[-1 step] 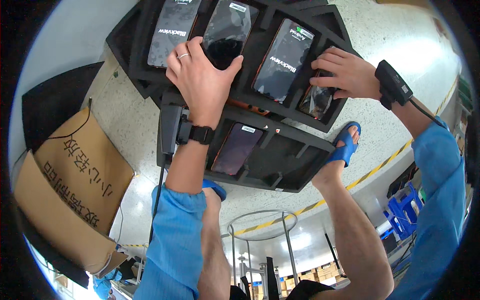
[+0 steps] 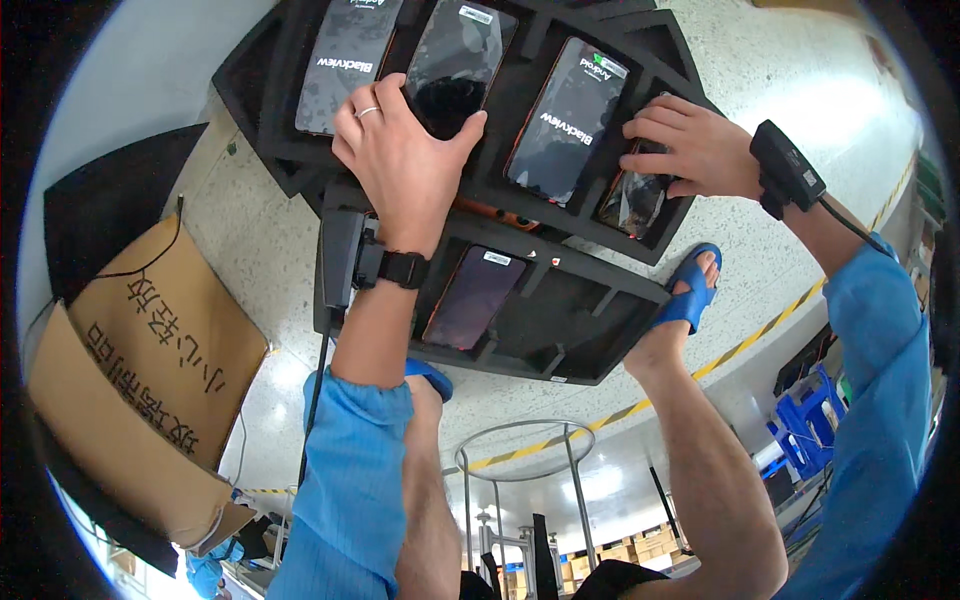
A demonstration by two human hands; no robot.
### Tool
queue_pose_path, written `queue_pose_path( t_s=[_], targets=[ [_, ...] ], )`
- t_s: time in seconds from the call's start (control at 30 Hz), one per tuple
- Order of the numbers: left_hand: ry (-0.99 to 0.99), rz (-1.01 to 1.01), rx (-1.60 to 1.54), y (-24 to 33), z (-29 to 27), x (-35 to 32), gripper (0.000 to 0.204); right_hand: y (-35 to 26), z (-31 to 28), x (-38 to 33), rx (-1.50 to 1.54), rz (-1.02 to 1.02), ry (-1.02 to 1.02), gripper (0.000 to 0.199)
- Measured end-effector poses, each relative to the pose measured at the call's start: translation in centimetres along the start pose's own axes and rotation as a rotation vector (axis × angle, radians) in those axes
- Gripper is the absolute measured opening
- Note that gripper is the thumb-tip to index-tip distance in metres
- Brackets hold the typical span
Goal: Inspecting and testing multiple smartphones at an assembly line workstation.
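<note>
My left hand spans the lower end of a smartphone with a dark, film-covered screen, its index finger at one long edge and its thumb at the other. This phone lies in a compartment of a black foam tray. Toward the tray's right end, my right hand curls its fingers and thumb around another smartphone, covering the upper part of it. Between my hands lies a lit smartphone with an orange edge. A similar lit smartphone sits left of my left hand.
Below is another black foam tray holding a dark smartphone. An open cardboard box stands at the left. Near my legs are a round metal stool frame and blue sandals. A blue plastic rack stands at right.
</note>
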State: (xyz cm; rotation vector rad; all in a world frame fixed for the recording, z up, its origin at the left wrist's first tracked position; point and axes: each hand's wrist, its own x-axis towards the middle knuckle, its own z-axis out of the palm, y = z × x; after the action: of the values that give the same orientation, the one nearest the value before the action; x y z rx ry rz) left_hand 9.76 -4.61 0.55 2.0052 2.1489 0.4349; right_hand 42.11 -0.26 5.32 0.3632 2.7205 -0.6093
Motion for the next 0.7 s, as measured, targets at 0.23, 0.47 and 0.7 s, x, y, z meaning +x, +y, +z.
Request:
queue_pose_path(
  t_s=[0.23,0.47,0.7],
  targets=[
    [-0.004,-0.009,-0.013,-0.18,0.1,-0.09,0.081,-0.06,0.31,-0.09,-0.013,0.013,0.033,0.081],
    [-0.013,-0.008,-0.005,-0.14,-0.15,-0.11,0.081,-0.13,0.13,0.03,-0.006,0.016,0.025,0.082],
    [-0.009,0.0,0.021,-0.07,-0.12,-0.02,0.082,-0.18,0.1,-0.23,0.007,0.037,0.015,0.082]
  ],
)
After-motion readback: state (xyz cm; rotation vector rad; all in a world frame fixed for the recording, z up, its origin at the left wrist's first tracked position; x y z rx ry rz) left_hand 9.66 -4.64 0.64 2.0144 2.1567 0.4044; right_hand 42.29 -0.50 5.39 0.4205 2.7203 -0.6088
